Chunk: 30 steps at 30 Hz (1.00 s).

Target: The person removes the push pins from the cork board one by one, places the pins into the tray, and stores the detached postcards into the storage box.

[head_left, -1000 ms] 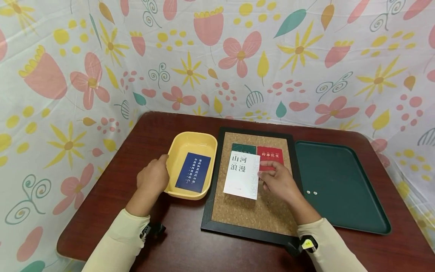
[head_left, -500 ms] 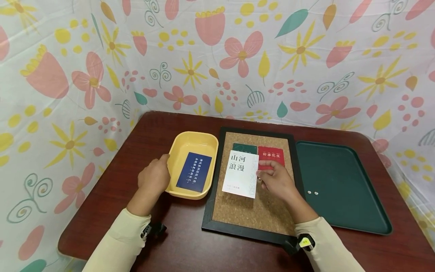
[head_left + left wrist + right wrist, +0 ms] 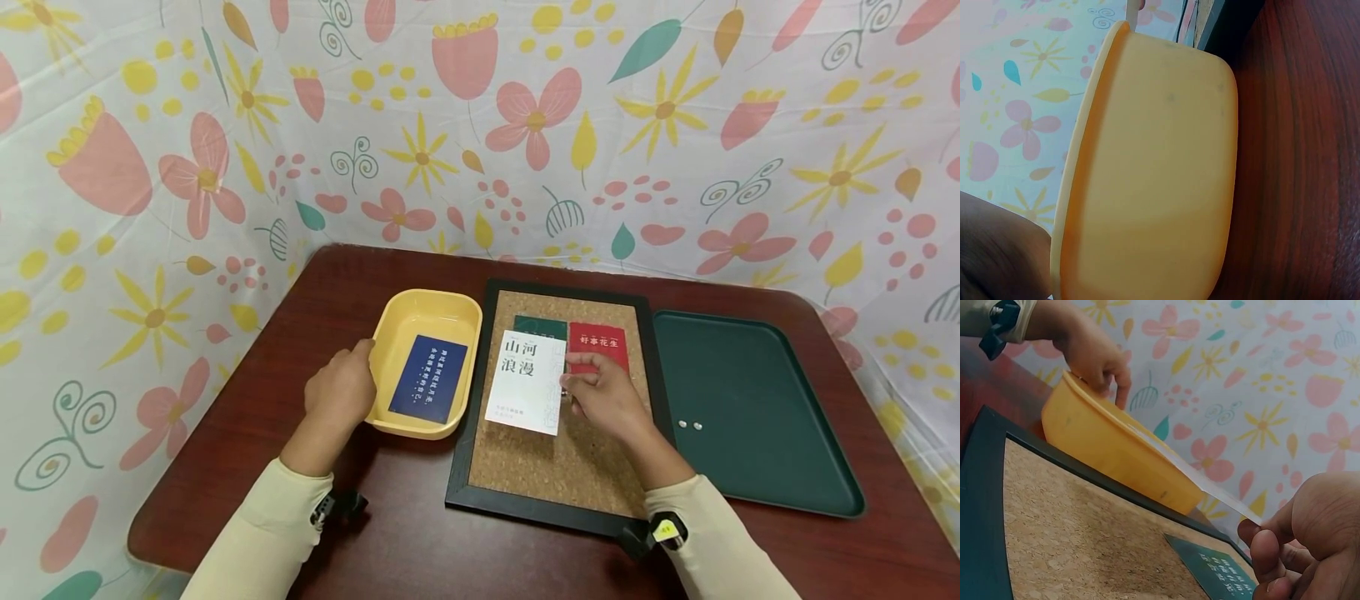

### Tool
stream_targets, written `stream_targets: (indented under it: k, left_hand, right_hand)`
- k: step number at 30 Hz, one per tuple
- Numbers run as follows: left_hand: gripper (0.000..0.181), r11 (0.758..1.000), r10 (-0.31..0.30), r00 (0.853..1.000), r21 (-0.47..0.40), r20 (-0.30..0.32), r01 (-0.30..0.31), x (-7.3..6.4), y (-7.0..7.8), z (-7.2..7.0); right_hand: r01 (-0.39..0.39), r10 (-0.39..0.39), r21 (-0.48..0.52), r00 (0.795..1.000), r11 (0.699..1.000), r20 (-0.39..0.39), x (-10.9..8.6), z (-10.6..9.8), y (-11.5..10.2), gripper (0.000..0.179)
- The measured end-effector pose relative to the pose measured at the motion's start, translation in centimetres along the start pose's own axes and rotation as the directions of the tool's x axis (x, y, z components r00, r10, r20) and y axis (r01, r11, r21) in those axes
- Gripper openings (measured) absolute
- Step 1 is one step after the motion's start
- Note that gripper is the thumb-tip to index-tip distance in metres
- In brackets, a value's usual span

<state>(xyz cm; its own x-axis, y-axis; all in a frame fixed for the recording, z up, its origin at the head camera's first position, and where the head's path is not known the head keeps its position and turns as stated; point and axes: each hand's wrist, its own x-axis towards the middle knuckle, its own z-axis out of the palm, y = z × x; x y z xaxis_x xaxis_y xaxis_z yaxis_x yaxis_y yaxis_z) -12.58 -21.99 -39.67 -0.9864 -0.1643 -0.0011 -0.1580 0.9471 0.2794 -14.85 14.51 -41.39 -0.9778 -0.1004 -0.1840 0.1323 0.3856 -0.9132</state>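
My right hand (image 3: 606,398) pinches the right edge of a white card (image 3: 517,392) printed with dark characters. The card hangs over a black-framed cork board (image 3: 517,475), covering part of a dark green card (image 3: 540,326) on it. Beside that one lies a red card (image 3: 598,348), partly behind the fingers. In the right wrist view, the white card is seen edge-on between thumb and fingers. My left hand (image 3: 341,387) grips the left rim of a yellow plastic basin (image 3: 423,302), its fingers hooked over the edge in the right wrist view. A blue card (image 3: 429,379) lies inside the basin.
Right of the board lies a dark green tray (image 3: 765,400), with two small silvery pieces (image 3: 690,426) near its left edge. Everything stands on a reddish-brown table (image 3: 405,517). A flower-patterned cloth (image 3: 450,125) hangs behind and to the left.
My right hand has carried the white card slightly left, and its lower print shows more plainly. The left hand stays on the basin's rim.
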Motion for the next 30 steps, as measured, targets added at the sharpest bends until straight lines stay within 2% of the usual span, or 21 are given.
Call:
stream_targets:
  k: [30]
  left_hand:
    - [0.046,1.000,0.005,1.000,-0.002,-0.005,-0.005,-0.1,0.0,0.1]
  right_hand:
    - [0.024,-0.025,0.030,1.000,0.999,0.016,0.4,1.7,-0.3,0.043]
